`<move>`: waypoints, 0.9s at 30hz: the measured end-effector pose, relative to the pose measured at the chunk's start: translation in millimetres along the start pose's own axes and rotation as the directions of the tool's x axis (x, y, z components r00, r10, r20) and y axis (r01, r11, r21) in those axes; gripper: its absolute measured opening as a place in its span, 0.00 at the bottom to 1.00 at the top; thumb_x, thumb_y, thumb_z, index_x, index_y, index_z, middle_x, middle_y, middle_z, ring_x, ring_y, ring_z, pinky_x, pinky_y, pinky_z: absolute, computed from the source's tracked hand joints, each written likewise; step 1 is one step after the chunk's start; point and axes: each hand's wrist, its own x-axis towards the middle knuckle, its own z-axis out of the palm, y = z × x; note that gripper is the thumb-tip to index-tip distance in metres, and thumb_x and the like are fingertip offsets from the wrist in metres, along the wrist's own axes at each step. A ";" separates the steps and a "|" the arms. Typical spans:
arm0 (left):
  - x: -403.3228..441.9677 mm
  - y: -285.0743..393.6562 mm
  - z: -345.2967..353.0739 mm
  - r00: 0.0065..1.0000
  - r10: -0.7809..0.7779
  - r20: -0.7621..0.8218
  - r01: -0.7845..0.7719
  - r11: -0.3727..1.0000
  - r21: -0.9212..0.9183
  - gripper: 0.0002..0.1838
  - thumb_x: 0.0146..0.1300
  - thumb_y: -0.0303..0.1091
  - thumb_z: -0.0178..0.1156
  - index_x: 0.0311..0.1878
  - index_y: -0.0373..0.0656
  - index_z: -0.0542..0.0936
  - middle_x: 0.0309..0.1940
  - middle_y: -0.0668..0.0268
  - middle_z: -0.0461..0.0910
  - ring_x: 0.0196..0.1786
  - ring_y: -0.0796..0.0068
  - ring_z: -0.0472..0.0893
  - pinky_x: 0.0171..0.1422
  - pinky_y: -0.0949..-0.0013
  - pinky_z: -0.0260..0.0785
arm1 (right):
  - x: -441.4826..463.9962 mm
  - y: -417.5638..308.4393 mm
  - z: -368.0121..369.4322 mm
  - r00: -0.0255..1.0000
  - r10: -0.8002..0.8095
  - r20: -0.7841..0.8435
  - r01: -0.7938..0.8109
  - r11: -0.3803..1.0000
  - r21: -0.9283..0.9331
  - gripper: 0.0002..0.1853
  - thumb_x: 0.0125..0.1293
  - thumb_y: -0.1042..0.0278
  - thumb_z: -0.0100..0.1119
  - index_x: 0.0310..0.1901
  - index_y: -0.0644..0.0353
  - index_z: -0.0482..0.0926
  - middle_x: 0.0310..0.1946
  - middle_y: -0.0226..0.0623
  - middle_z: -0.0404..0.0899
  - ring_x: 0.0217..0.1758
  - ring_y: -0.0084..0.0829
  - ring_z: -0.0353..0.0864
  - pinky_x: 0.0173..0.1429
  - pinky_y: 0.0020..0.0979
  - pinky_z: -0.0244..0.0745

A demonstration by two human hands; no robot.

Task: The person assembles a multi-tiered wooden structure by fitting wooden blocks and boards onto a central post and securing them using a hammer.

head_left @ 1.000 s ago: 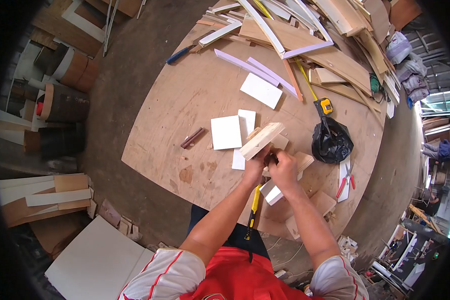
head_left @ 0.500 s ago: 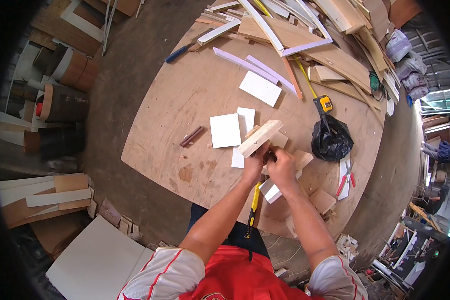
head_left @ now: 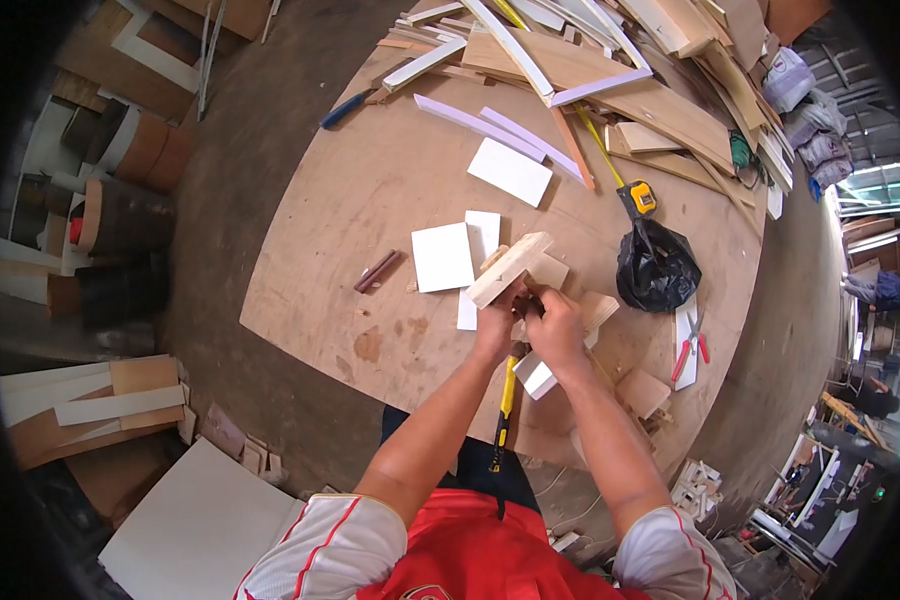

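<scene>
My left hand (head_left: 494,328) is closed around the lower part of a pale wooden block (head_left: 510,270), which is held tilted above the table. Close against it, my right hand (head_left: 555,325) has its fingers pinched together near the block's underside; whatever they grip is hidden. A hammer with a yellow and black handle (head_left: 505,415) lies just below the hands. White board pieces (head_left: 443,257) are to the left of the block, and a small white-faced piece (head_left: 536,377) sits under my right wrist.
On the plywood table (head_left: 310,240) lie a black plastic bag (head_left: 658,267), a yellow tape measure (head_left: 641,198), red-handled pliers (head_left: 684,358) and dark brown sticks (head_left: 378,271). Wood offcuts (head_left: 610,90) pile up at the far side. A blue-handled tool (head_left: 343,110) rests near the far left edge.
The view has shifted slightly, so the table's things appear a little further left. Both hands stay together at the wooden block, with hardly any change in their grip.
</scene>
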 end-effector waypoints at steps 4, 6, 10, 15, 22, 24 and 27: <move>3.6 0.8 1.2 1.000 0.026 -0.010 -0.026 0.999 -0.041 0.14 0.73 0.43 0.64 0.51 0.44 0.79 0.36 0.69 0.79 0.34 0.77 0.79 0.36 0.70 0.72 | -0.6 2.0 -1.0 1.000 0.002 -0.015 -0.002 1.000 -0.004 0.08 0.61 0.77 0.64 0.42 0.65 0.84 0.37 0.54 0.86 0.42 0.58 0.85 0.47 0.51 0.79; 5.6 0.6 1.9 0.999 0.042 -0.028 -0.043 0.998 -0.047 0.12 0.74 0.41 0.64 0.50 0.44 0.80 0.34 0.71 0.79 0.32 0.78 0.78 0.34 0.70 0.73 | -1.0 1.7 -3.7 1.000 -0.022 -0.019 0.021 1.000 -0.022 0.08 0.61 0.77 0.64 0.42 0.65 0.84 0.37 0.54 0.86 0.42 0.58 0.85 0.47 0.50 0.79; 10.8 -7.5 -1.5 0.996 0.073 -0.059 -0.073 0.997 0.004 0.14 0.75 0.42 0.63 0.55 0.44 0.79 0.38 0.70 0.78 0.35 0.76 0.78 0.37 0.64 0.78 | -6.6 2.7 -13.7 0.995 0.095 -0.013 -0.094 0.995 0.046 0.08 0.64 0.79 0.65 0.44 0.68 0.85 0.34 0.47 0.88 0.37 0.39 0.90 0.42 0.36 0.83; 12.5 -6.3 2.7 0.995 0.043 -0.090 -0.042 0.999 0.006 0.17 0.74 0.43 0.64 0.59 0.46 0.78 0.42 0.71 0.78 0.39 0.77 0.79 0.40 0.62 0.79 | -8.7 -6.3 -28.4 0.977 0.208 -0.037 -0.197 0.961 0.196 0.04 0.67 0.77 0.67 0.40 0.67 0.84 0.29 0.37 0.87 0.33 0.23 0.85 0.39 0.29 0.79; 3.1 6.9 13.5 0.995 0.051 -0.088 -0.050 0.999 0.016 0.18 0.75 0.43 0.64 0.61 0.47 0.77 0.42 0.71 0.78 0.39 0.77 0.79 0.40 0.65 0.79 | 0.3 -3.0 -24.6 0.987 0.077 -0.141 -0.036 0.961 0.275 0.04 0.66 0.76 0.64 0.40 0.66 0.84 0.32 0.45 0.87 0.35 0.34 0.89 0.41 0.34 0.80; 2.2 6.8 14.2 0.995 0.067 -0.077 -0.065 0.998 0.020 0.19 0.74 0.43 0.64 0.62 0.47 0.77 0.43 0.70 0.78 0.40 0.77 0.80 0.40 0.65 0.80 | 2.2 1.9 -24.6 0.988 0.055 -0.146 -0.016 0.966 0.257 0.04 0.65 0.77 0.63 0.40 0.66 0.84 0.32 0.45 0.88 0.36 0.35 0.89 0.41 0.35 0.80; 2.6 4.7 12.7 0.994 0.060 -0.088 -0.057 0.998 0.035 0.20 0.75 0.43 0.64 0.64 0.47 0.76 0.45 0.69 0.79 0.42 0.76 0.81 0.41 0.65 0.81 | 2.9 -0.2 -29.8 0.990 0.035 -0.135 0.000 0.968 0.250 0.05 0.65 0.79 0.61 0.41 0.67 0.84 0.33 0.46 0.88 0.37 0.37 0.90 0.42 0.35 0.81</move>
